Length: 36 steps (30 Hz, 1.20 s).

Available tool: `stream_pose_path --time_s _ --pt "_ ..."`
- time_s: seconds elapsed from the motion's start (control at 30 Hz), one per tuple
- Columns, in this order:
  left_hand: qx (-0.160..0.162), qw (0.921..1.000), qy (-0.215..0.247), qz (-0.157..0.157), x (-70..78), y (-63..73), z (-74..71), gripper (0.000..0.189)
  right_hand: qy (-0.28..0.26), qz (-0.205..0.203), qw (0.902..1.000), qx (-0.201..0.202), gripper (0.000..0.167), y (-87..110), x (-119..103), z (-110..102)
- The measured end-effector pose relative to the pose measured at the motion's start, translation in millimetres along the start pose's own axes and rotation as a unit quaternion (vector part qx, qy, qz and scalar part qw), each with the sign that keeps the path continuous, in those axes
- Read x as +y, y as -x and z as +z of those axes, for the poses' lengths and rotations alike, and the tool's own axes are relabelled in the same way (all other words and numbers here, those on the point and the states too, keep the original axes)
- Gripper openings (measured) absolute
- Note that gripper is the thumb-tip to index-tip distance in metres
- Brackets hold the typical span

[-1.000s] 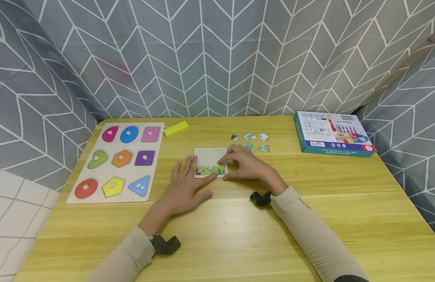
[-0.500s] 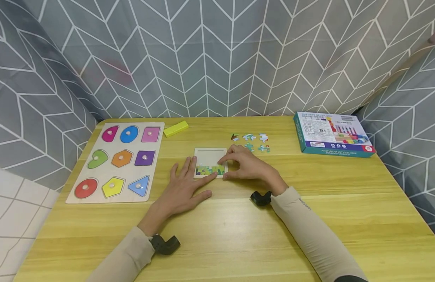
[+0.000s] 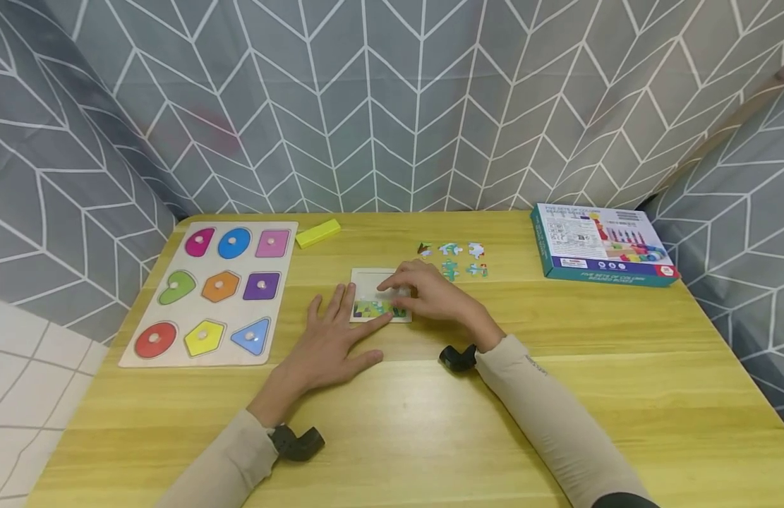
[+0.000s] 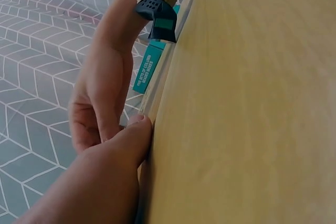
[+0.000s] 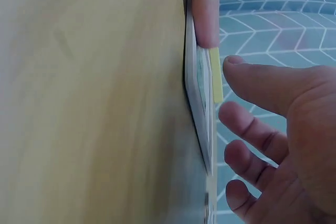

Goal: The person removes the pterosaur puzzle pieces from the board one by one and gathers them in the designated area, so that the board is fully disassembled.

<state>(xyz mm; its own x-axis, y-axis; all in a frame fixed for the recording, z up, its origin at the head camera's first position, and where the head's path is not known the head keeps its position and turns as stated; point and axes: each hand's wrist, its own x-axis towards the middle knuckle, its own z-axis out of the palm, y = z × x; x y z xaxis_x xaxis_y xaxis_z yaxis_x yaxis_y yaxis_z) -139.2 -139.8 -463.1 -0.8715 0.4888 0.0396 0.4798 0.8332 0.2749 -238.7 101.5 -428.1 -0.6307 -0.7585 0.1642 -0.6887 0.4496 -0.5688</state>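
The left hand (image 3: 328, 346) lies spread on the worktop (image 3: 417, 423), along the left and lower edges of a small whitish puzzle tray (image 3: 366, 280) whose lower part shows a green strip of picture (image 3: 369, 308). The right hand (image 3: 432, 293) bends over the tray's right side; whether it touches is hard to tell. Just beyond it sit five loose puzzle pieces (image 3: 450, 269), three behind two. To the left lies a pale board (image 3: 225, 310) with nine coloured shapes, a yellow block (image 3: 318, 233) beside its far right corner; a teal-edged box (image 3: 604, 243) rests well to the right, near a grey zigzag curtain (image 3: 392, 106)
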Motion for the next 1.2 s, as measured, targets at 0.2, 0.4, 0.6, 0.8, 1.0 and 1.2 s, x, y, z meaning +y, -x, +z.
stream_pose_path --time_s 0.2,0.4,0.6,0.8,1.0,1.2 --pt "-0.001 1.0 0.002 0.005 -0.8 1.2 0.1 0.065 0.003 -0.022 0.9994 -0.026 0.027 -16.2 -5 5" --pt "-0.002 1.0 -0.002 0.006 -1.4 1.3 1.1 0.068 0.019 -0.014 0.9978 -0.062 0.029 -26.1 -6 4" --pt "-0.005 1.0 -0.001 0.003 -0.8 1.5 0.7 0.068 0.028 0.002 0.9955 -0.09 0.031 -31.0 -7 5" --pt "-0.005 1.0 0.002 0.003 0.0 1.8 -0.6 0.068 0.035 0.016 0.9941 -0.101 0.031 -34.0 -8 3" --pt "-0.005 1.0 0.004 0.002 0.2 1.8 -0.8 0.067 0.029 0.023 0.9929 -0.113 0.031 -36.9 -9 3" --pt "-0.004 1.0 0.004 0.001 0.4 2.0 -0.6 0.067 0.036 0.033 0.9912 -0.123 0.03 -39.4 -10 3"
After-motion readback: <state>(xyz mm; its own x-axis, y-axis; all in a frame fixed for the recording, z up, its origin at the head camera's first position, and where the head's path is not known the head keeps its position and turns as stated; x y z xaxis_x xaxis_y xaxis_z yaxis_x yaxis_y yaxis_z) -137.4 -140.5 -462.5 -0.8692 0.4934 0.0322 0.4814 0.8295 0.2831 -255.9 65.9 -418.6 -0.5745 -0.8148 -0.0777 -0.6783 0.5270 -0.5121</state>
